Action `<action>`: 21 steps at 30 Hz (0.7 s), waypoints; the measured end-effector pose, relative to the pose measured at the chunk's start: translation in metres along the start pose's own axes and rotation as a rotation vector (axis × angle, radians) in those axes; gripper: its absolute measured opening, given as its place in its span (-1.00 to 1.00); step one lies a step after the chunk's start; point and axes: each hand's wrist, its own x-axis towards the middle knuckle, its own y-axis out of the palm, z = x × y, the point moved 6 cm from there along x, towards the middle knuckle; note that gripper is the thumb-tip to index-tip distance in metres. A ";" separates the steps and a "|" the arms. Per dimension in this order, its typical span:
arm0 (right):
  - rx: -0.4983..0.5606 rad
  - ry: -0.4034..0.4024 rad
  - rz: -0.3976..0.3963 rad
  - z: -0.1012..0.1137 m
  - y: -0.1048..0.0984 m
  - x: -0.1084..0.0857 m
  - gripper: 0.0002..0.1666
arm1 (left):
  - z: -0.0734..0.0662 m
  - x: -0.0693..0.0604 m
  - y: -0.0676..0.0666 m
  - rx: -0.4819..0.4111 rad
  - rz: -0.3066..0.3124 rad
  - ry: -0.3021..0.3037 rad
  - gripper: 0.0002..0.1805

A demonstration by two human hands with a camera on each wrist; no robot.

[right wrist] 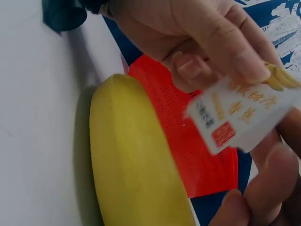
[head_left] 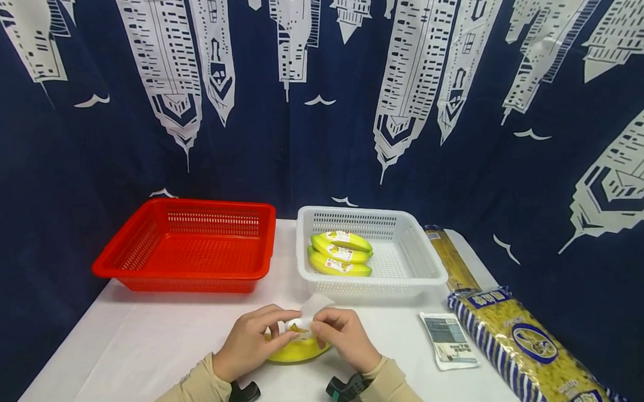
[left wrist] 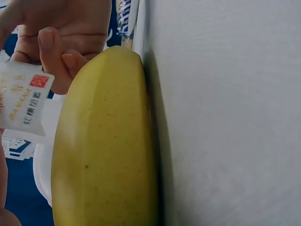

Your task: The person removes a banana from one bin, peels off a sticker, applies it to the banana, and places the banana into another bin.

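A yellow banana [head_left: 297, 352] lies on the white table in front of the person, under both hands. My left hand [head_left: 255, 342] pinches a white sticker [right wrist: 235, 113] between thumb and forefinger, just above the banana. The sticker bears a banana picture, orange characters, a red square and small black print. Opposite it, my right hand [head_left: 348, 336] pinches the sticker's other side, where pale translucent paper [head_left: 317, 303] stands up. In the left wrist view the banana [left wrist: 103, 141] shows bare skin with small brown specks. The right fingertips' exact contact is partly hidden.
Behind the hands stand a red basket [head_left: 187, 283] and a white basket [head_left: 433, 274]. Three bananas [head_left: 340, 254] with stickers lie in the white one. On the right are a small printed packet [head_left: 449, 340], a bag of pasta [head_left: 528, 342] and a long yellowish pack [head_left: 454, 258].
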 end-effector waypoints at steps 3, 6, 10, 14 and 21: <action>0.018 0.013 -0.020 0.002 -0.001 0.000 -0.74 | -0.002 0.000 0.000 0.014 0.004 0.025 -0.57; 0.041 0.020 -0.021 0.004 0.002 0.000 -0.72 | -0.004 0.000 0.000 0.030 -0.007 0.043 -0.58; 0.055 0.037 -0.025 0.004 0.004 0.001 -0.70 | -0.005 0.001 -0.002 0.075 -0.041 0.047 -0.58; 0.051 0.032 -0.025 0.004 0.006 0.001 -0.68 | -0.006 0.002 -0.003 0.117 -0.054 0.060 -0.58; 0.074 0.033 -0.016 0.004 0.009 0.000 -0.61 | -0.008 0.001 -0.005 0.135 -0.077 0.109 -0.65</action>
